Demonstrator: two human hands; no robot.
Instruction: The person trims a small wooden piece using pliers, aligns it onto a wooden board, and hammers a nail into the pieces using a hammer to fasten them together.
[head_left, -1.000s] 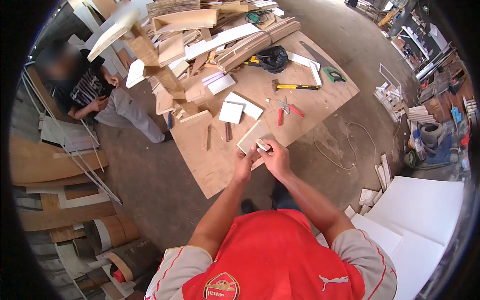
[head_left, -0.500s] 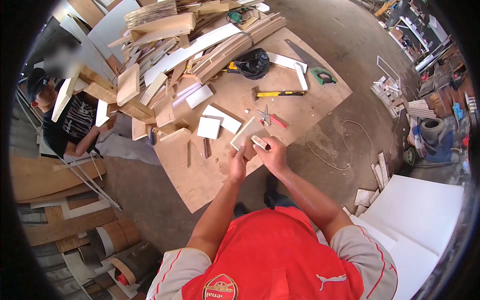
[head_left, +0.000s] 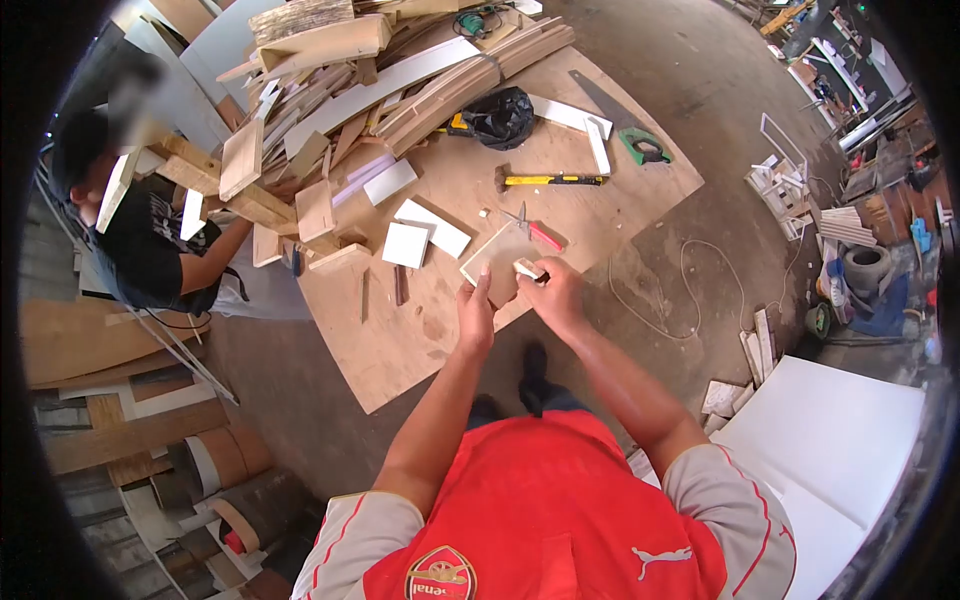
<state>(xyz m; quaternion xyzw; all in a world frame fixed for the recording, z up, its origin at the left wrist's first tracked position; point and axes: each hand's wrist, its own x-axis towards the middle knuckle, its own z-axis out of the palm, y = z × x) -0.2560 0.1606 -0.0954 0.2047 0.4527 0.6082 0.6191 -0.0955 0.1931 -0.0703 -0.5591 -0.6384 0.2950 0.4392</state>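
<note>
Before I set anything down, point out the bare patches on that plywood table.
The brown plywood table is mostly bare at its near corner and between the yellow-and-black hammer and the right corner. Its far end is crowded with piled wooden boards.

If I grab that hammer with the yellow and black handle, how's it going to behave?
The hammer will probably feel head-heavy, its dark, blocky head sitting at one end of a slim handle. The straight handle should stay stiff. If pushed, it seems unlikely to roll far on the worktable, as the head juts out sideways.
</note>
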